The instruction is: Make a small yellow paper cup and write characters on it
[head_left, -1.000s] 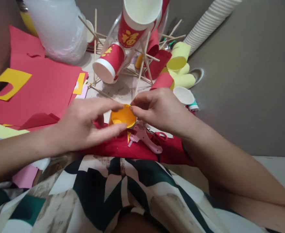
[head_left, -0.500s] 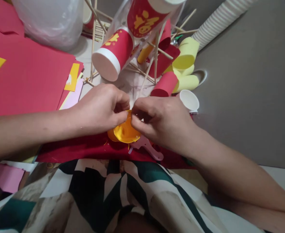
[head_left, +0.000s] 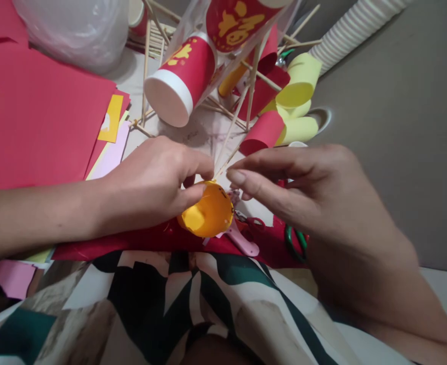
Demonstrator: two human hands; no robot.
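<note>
My left hand (head_left: 153, 177) is closed on a small orange paper roll (head_left: 208, 215), pinching its rim between thumb and fingers. The roll hangs just above a dark red paper sheet (head_left: 140, 238) at the table's near edge. My right hand (head_left: 303, 190) hovers to the right of the roll, fingers stretched out and apart, holding nothing; its fingertips are a short gap from the roll's rim. Under the roll lies a pink tool (head_left: 242, 242).
A frame of wooden sticks (head_left: 242, 109) carries red paper cups (head_left: 180, 81) and red and yellow paper rolls (head_left: 299, 81). Red sheets (head_left: 37, 121) lie at left, a plastic bag (head_left: 75, 28) behind. Scissors (head_left: 295, 241) and a stack of white cups (head_left: 356, 23) are at right.
My right hand has let go of the orange roll and moved right, fingers opening. My left hand keeps the roll, which has turned its opening toward the right.
</note>
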